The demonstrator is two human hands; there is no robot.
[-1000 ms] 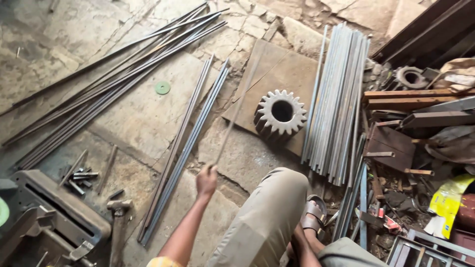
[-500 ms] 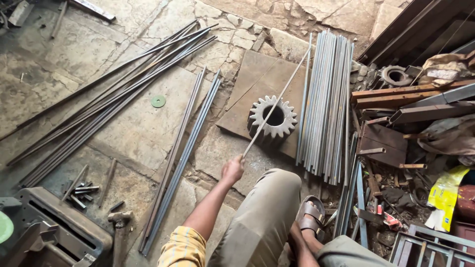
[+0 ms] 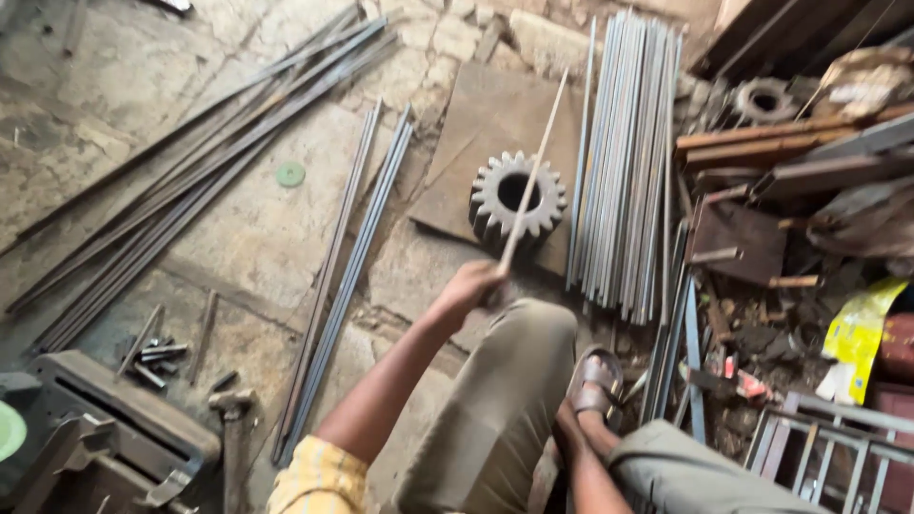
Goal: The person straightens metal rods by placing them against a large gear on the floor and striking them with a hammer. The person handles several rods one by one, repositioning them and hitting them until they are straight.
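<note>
My left hand [image 3: 471, 286] is closed around the lower end of a thin metal rod [image 3: 533, 167]. The rod slants up and to the right, passing over a large toothed gear [image 3: 497, 200]. That gear lies flat on a rusty steel plate [image 3: 476, 114] on the floor. Just right of the rod lies a bundle of several long grey rods [image 3: 624, 152]. My right forearm reaches down beside my sandalled foot [image 3: 595, 381], and my right hand [image 3: 569, 424] is mostly hidden there; its fingers do not show. My bent knee [image 3: 514, 381] fills the lower middle.
Two groups of long bars [image 3: 343, 276] [image 3: 190, 181] lie across the stone floor at left. A hammer [image 3: 233, 419], loose bolts [image 3: 157, 357] and a grey machine base [image 3: 114, 428] sit at lower left. Scrap metal and angle iron [image 3: 781, 181] pile up at right.
My left hand has moved up and to the right with the thin rod, from beside the floor bars to just below the gear. The rod now crosses over the gear.
</note>
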